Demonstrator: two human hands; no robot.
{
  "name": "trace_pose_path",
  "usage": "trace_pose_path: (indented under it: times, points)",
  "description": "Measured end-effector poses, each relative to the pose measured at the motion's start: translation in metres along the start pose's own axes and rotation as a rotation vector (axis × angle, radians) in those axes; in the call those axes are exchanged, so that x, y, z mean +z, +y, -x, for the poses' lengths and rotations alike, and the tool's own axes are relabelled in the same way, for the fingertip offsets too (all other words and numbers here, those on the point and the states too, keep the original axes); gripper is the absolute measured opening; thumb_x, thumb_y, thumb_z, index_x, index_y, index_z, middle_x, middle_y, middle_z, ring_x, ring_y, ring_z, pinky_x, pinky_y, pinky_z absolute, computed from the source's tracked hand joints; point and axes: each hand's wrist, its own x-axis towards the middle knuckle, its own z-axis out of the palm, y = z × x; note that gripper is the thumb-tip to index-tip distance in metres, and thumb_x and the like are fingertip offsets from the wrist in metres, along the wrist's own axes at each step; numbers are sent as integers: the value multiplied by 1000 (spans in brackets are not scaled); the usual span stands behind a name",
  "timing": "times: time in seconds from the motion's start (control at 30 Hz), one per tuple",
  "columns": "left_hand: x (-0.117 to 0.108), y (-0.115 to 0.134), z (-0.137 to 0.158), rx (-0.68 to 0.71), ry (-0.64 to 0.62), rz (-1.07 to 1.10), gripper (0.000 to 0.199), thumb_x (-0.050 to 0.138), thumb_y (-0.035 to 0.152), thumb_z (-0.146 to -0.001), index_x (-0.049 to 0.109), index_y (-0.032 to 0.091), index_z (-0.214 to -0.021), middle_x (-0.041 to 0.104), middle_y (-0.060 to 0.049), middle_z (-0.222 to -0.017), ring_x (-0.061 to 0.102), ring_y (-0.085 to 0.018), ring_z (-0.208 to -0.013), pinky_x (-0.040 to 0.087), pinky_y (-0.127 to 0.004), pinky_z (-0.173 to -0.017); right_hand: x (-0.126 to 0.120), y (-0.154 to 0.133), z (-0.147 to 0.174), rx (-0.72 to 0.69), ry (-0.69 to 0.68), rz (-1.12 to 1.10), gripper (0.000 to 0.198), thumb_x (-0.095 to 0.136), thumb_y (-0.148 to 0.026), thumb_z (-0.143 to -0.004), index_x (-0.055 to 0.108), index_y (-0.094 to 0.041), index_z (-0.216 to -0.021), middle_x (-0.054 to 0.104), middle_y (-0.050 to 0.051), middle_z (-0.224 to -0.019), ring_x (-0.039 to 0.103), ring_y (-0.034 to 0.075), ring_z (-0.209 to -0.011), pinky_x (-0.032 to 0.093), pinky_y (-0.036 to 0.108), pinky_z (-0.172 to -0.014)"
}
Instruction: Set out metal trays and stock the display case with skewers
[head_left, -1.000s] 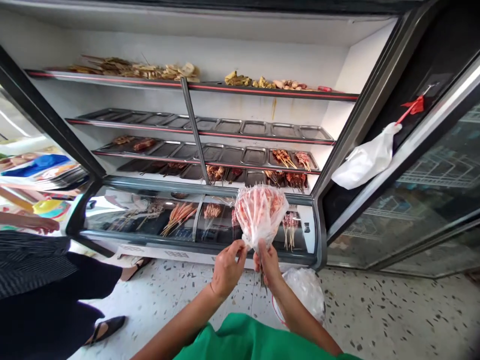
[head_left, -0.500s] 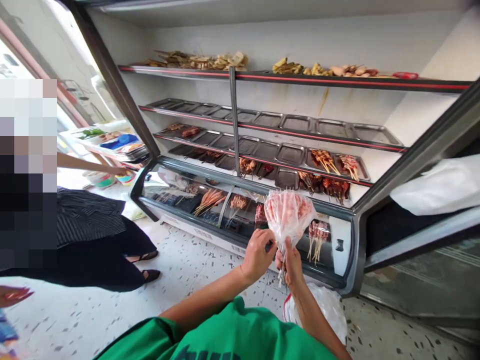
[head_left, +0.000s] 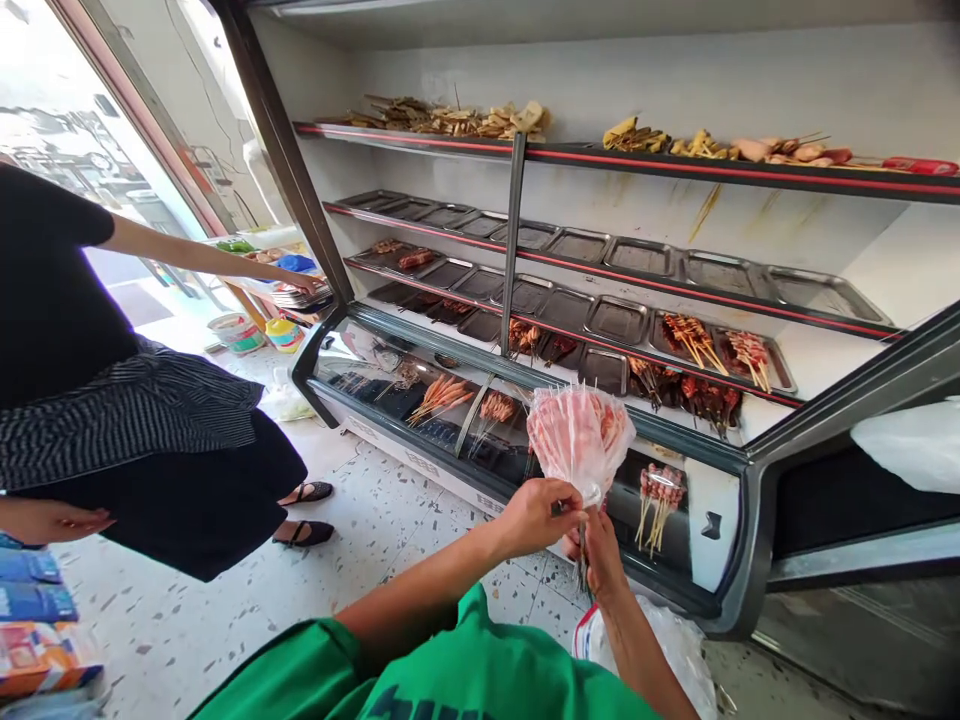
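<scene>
A clear plastic bag packed with raw meat skewers (head_left: 577, 435) stands upright in front of me, meat end up and stick tips poking through the top. My right hand (head_left: 602, 550) is wrapped round the gathered sticks below the meat. At the bag's neck, the thumb and fingers of my left hand (head_left: 541, 515) are pinched together on the plastic. Behind the bundle, several meat skewers (head_left: 660, 488) with pale sticks lie in the lower case of the display fridge (head_left: 517, 250).
Metal trays (head_left: 637, 258) line the fridge shelves, some holding skewers (head_left: 694, 340). A person in dark clothes (head_left: 187, 430) stands at left, one arm reaching to a side table. A white plastic sack (head_left: 667, 640) is on the floor beside my right arm.
My view has swung left, so the fridge sits farther right. My left hand has moved right, closer against the bag's neck. The person at left shows more fully.
</scene>
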Motion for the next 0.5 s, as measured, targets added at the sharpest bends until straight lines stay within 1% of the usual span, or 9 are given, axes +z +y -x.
trace_pose_path:
  times: [0.07,0.1,0.17,0.23,0.3,0.33,0.37,0.43,0.5]
  points:
    - [-10,-3,6,44,-53,-159,4,56,19,-81,58,16,-82,57,-4,-84,53,-14,-78,43,-23,-71,2,-6,0,3,-34,25,54,61,-70,-68,43,-19,-70,35,-10,-42,30,4,-30,21,15,-30]
    - [-16,-5,9,38,-86,-254,4,55,18,-82,57,16,-85,56,-5,-90,53,-15,-82,44,-24,-73,4,-9,-1,0,-41,33,54,60,-70,-69,42,-19,-68,36,-10,-42,30,4,-30,22,16,-30]
    - [-26,-8,15,-22,-129,-415,7,54,17,-81,56,17,-87,53,-7,-97,52,-16,-85,45,-26,-72,8,-14,-3,-9,-37,42,54,58,-70,-71,40,-19,-64,37,-9,-42,30,4,-30,23,16,-30]
    - [-34,-7,20,-59,-67,-480,5,57,21,-80,56,17,-78,51,-7,-97,51,-17,-83,45,-27,-70,14,-15,-6,-20,-23,53,54,58,-70,-71,39,-19,-63,37,-8,-42,30,4,-31,23,16,-30]
    - [-42,-1,23,-32,60,-370,16,59,26,-79,55,16,-67,51,-6,-91,51,-17,-82,43,-28,-71,20,-14,-10,-30,-24,68,55,58,-70,-70,39,-19,-63,35,-9,-42,29,3,-31,23,16,-30]
    - [-45,2,24,-8,100,-262,21,57,27,-81,54,16,-63,51,-6,-88,51,-16,-81,43,-27,-72,23,-12,-12,-30,-30,75,55,58,-71,-69,39,-20,-64,33,-10,-41,27,3,-31,22,16,-30]
    - [-48,6,24,17,112,-141,25,55,29,-83,53,15,-62,52,-6,-85,51,-15,-80,43,-27,-72,26,-11,-14,-26,-36,81,55,58,-72,-68,40,-20,-64,32,-10,-41,26,3,-31,22,16,-30]
    - [-57,10,24,54,58,109,28,52,32,-86,54,15,-64,56,-6,-82,53,-14,-78,43,-26,-72,34,-8,-19,-5,-64,98,56,57,-73,-68,41,-20,-66,32,-10,-42,25,3,-32,22,16,-30]
    - [-72,8,21,41,-2,291,29,48,35,-88,56,15,-70,59,-5,-79,56,-14,-75,44,-25,-70,43,-6,-26,13,-119,109,56,55,-74,-68,42,-20,-69,34,-9,-44,25,3,-33,21,16,-30]
